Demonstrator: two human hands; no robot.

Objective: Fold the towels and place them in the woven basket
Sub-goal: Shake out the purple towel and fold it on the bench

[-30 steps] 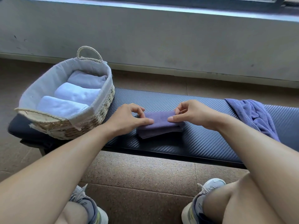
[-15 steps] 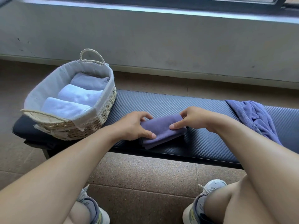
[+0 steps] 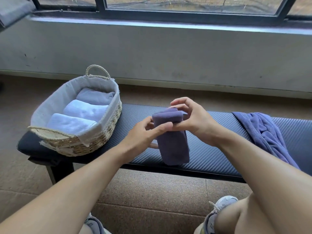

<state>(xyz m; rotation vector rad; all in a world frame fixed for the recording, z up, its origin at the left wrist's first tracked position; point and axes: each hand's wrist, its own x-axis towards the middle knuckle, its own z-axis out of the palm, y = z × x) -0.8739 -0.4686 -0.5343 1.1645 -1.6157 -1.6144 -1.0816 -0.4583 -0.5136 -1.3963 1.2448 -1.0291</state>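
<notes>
A folded purple towel (image 3: 173, 146) hangs lifted above the black bench (image 3: 219, 149), its lower end just over the padding. My left hand (image 3: 145, 134) grips its upper left side with the fingers laid across the front. My right hand (image 3: 190, 119) pinches its top fold from the right. The woven basket (image 3: 108, 127) with a white liner stands on the bench's left end. It holds a pale lavender towel (image 3: 94, 97) at the back and two white folded towels (image 3: 84, 110) in front. An unfolded blue-purple towel (image 3: 263, 132) lies crumpled on the bench to the right.
The bench runs across the view in front of a grey wall (image 3: 168, 53) under a window. Brown tiled floor (image 3: 152, 191) lies below, and my knees and sneakers show at the bottom edge.
Both hands have raised the folded purple towel off the bench and turned it upright; it lay flat under my fingers before. The camera has tilted up a little.
</notes>
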